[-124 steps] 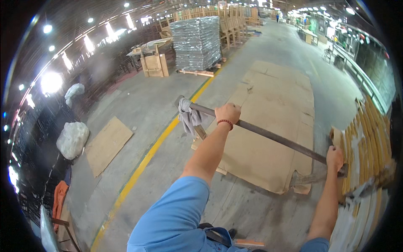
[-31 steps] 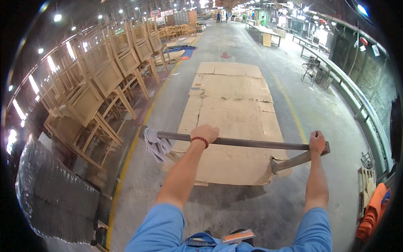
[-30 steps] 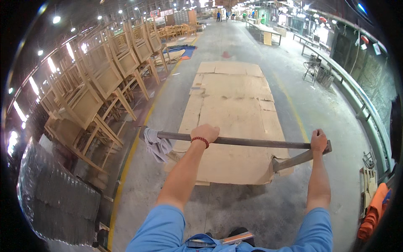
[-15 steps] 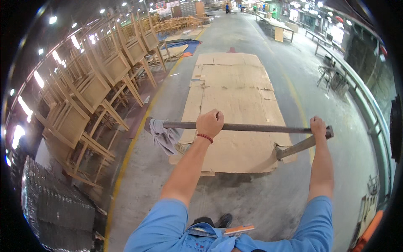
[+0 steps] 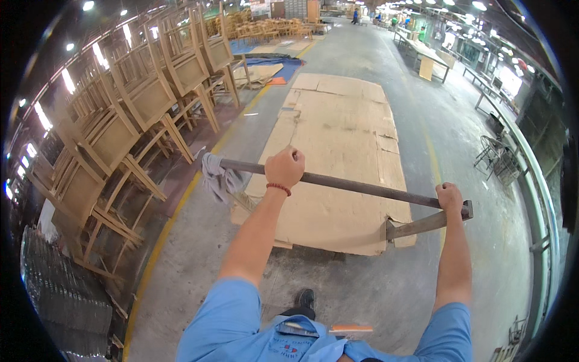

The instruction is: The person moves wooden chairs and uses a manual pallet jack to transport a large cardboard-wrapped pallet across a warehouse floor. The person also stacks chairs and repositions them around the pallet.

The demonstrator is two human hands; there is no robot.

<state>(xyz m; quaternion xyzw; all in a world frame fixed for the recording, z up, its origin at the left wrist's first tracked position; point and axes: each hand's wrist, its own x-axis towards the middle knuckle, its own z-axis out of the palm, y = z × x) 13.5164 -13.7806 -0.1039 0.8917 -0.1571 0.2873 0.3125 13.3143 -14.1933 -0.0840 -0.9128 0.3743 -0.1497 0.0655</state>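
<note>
Near and left of the cardboard-topped cart (image 5: 341,130) stands a stack wrapped in shiny film (image 5: 66,298). Farther along that side, wooden chairs (image 5: 145,99) are piled on one another, legs jutting toward the cart. An uneven push could send it left into those legs and topple the pile. A yellow line (image 5: 158,247) runs between chairs and cart. By the cart's near left corner, a grey cloth (image 5: 218,176) is wrapped on the end of the dark bar (image 5: 362,186), loose folds hanging; if it slipped lower, it might snag. The grip of the left hand (image 5: 285,167) is closed around the bar, above the cart's near end. The cart's cardboard has torn edges, which a scrape could peel up. At its near right corner rises a brace (image 5: 419,228). A counter (image 5: 431,53) stands beyond the cart, to its right. The grip of the right hand (image 5: 450,197) is closed on the bar, outside that near right corner. Pressing harder here could swing the cart askew. Farthest right of it runs a rail (image 5: 534,157).
</note>
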